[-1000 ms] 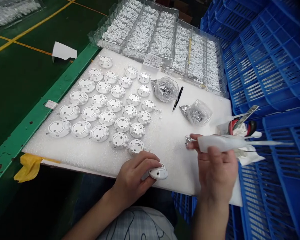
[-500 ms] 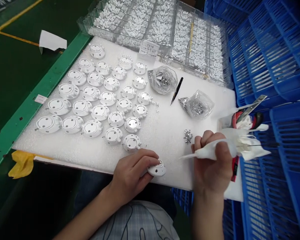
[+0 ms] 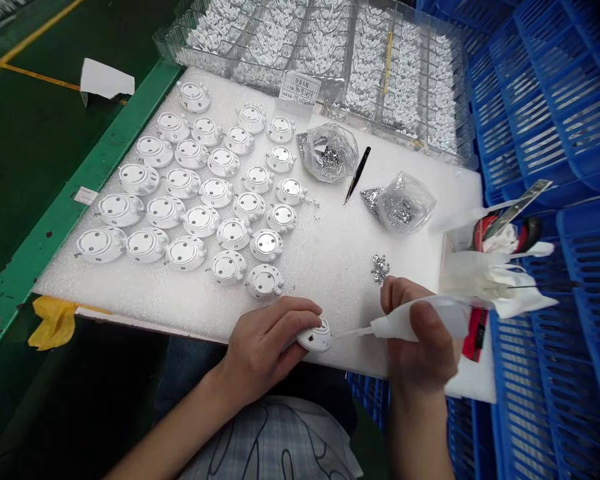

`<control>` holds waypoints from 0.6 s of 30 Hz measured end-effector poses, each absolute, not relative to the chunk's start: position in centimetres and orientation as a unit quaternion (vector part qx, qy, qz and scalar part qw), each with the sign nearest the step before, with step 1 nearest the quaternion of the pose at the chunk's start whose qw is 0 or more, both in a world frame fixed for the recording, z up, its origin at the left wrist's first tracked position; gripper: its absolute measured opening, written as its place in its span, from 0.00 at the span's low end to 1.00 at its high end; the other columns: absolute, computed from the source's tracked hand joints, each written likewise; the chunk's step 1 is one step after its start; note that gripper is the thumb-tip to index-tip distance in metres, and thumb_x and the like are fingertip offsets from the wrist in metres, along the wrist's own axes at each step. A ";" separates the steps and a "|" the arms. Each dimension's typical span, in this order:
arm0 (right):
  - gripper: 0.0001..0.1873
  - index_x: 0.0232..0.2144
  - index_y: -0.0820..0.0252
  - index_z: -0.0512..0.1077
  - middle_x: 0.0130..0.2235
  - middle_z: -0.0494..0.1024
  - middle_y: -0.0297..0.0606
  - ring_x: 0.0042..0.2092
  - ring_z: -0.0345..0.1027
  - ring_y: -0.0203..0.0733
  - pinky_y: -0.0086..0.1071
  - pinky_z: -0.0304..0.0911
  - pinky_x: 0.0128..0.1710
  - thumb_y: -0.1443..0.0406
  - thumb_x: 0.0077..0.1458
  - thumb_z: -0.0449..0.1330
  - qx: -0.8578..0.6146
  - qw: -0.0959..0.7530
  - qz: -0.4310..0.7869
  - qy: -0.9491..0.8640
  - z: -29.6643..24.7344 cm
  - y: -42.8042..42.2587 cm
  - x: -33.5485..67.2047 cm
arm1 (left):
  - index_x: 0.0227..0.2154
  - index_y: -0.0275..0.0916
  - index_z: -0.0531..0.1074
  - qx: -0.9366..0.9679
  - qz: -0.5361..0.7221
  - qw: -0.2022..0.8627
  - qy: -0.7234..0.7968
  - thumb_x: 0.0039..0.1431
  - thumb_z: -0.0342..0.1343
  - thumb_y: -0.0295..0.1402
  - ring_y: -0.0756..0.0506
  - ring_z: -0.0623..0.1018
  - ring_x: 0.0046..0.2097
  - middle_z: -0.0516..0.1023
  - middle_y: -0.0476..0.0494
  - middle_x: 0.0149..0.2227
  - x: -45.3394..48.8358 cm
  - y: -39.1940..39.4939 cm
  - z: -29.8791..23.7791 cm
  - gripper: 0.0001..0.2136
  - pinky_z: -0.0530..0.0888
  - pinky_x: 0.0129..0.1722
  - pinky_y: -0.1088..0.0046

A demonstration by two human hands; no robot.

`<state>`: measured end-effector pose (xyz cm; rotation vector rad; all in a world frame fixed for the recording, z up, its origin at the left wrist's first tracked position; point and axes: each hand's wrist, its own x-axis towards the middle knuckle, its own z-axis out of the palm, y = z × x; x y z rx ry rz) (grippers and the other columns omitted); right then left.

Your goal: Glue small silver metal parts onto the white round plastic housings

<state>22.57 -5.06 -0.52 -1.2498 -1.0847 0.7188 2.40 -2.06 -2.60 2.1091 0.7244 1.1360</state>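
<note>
Running down the left side, a chipped green-painted bench edge (image 3: 95, 160) carries a white foam sheet (image 3: 330, 300), with a torn white paper scrap (image 3: 106, 81) beyond it and crumpled yellow tape (image 3: 55, 323) at the near corner. Across the left half of the foam, rows of round white discs with small beaded knobs on their rims (image 3: 185, 183) lie face up, each with a silvery centre. From here they look alike, and none stands out as more or less complete.

At the foam's near edge, the left hand (image 3: 265, 343) cups one more round white disc (image 3: 315, 337), its fingers curved over the top and pressed together. Just to the right, the right hand (image 3: 420, 333) pinches a soft white squeeze bottle (image 3: 405, 323) between thumb and fingers. Its slim nozzle reaches the disc's rim, touching or nearly so; I cannot tell which, but nothing stands between them.

Farther back lie a small heap of silver studs (image 3: 380, 269), black pointed tweezers (image 3: 357, 175) and two clear plastic bags of silver pieces (image 3: 327, 152). A clear compartment tray packed with small white pieces (image 3: 165, 43) runs along the far edge. Red-and-black-handled snips (image 3: 500, 237) and blue plastic crates (image 3: 545, 100) fill the right.
</note>
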 end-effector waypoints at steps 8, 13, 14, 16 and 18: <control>0.28 0.16 0.57 0.52 0.18 0.48 0.27 0.21 0.43 0.31 0.34 0.41 0.24 0.55 0.62 0.59 -0.533 0.625 0.304 -0.482 -0.5 -4.9 22.3 | 0.42 0.38 0.72 0.800 0.425 0.318 0.278 0.68 0.53 0.23 0.48 0.84 0.39 0.84 0.40 0.41 2.4 -2.0 -2.4 0.06 0.79 0.38 0.77; 0.28 0.16 0.57 0.53 0.18 0.48 0.27 0.21 0.44 0.31 0.35 0.41 0.24 0.56 0.61 0.59 -0.545 0.626 0.308 -0.465 -0.4 -5.1 22.1 | 0.42 0.37 0.72 0.799 0.430 0.315 0.279 0.69 0.53 0.25 0.48 0.84 0.40 0.84 0.40 0.40 2.5 -2.0 -2.5 0.04 0.79 0.37 0.77; 0.27 0.16 0.58 0.53 0.18 0.48 0.27 0.21 0.44 0.31 0.35 0.41 0.24 0.57 0.61 0.59 -0.543 0.628 0.310 -0.463 -0.4 -5.1 22.0 | 0.41 0.37 0.72 0.799 0.432 0.313 0.279 0.69 0.53 0.25 0.48 0.84 0.39 0.84 0.40 0.40 2.5 -2.0 -2.5 0.04 0.79 0.37 0.77; 0.27 0.15 0.57 0.53 0.18 0.48 0.27 0.21 0.44 0.31 0.35 0.41 0.24 0.56 0.60 0.59 -0.548 0.625 0.309 -0.462 -0.4 -5.2 22.0 | 0.41 0.37 0.72 0.799 0.433 0.310 0.280 0.70 0.52 0.25 0.48 0.84 0.39 0.84 0.40 0.40 2.5 -2.1 -2.6 0.04 0.79 0.37 0.77; 0.28 0.15 0.57 0.52 0.18 0.47 0.27 0.21 0.43 0.32 0.35 0.41 0.24 0.54 0.60 0.59 -0.562 0.615 0.305 -0.460 -0.5 -5.2 22.0 | 0.41 0.37 0.72 0.799 0.433 0.310 0.280 0.70 0.52 0.25 0.48 0.84 0.39 0.84 0.40 0.40 2.5 -2.1 -2.7 0.05 0.79 0.37 0.77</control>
